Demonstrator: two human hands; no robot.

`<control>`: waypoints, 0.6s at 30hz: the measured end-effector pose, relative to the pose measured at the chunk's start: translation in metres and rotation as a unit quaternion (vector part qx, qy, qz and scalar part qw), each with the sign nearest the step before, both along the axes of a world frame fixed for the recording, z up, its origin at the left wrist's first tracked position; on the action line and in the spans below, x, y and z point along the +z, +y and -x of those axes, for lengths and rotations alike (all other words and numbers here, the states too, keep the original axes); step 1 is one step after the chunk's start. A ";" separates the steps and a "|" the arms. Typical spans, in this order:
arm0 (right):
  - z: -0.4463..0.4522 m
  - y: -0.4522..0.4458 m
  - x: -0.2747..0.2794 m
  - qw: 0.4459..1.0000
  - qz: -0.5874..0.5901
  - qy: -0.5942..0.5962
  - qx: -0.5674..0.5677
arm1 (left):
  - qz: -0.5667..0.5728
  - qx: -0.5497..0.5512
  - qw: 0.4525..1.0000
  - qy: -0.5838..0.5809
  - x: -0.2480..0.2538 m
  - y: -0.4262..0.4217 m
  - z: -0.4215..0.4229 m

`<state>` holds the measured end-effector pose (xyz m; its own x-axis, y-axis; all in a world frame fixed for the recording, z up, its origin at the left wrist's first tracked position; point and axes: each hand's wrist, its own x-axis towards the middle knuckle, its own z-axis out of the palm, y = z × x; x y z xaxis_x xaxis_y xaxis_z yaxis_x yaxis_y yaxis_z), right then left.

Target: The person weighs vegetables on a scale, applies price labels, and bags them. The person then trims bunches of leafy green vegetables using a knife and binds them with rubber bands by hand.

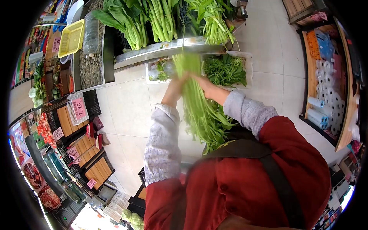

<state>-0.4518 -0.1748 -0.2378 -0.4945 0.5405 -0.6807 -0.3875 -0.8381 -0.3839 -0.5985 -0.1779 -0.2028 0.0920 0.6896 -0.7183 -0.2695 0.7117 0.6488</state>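
Observation:
A long bunch of green leafy stalks point(193, 99) hangs between my arms, its pale ends up near the shelf edge and its leaves down by my apron. My left hand point(175, 89) is wrapped against the bunch's left side, near the top. On the right side my right hand point(205, 85) also grips it, close to the left one. Motion blurs the stalk ends and the fingertips. Below the metal shelf edge point(161, 51), a white crate point(249, 71) holds loose greens point(226, 71).
Tied bundles of greens point(163, 21) lie on the shelf ahead. At the left are a yellow basket point(72, 38), a tray of shellfish point(91, 71) and wooden display boxes point(67, 120). Rolls in plastic point(326, 96) fill a rack at the right.

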 end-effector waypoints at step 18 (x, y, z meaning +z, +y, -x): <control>0.014 0.005 -0.004 0.992 0.055 0.103 0.042 | -0.002 -0.029 0.981 0.194 0.029 -0.021 0.008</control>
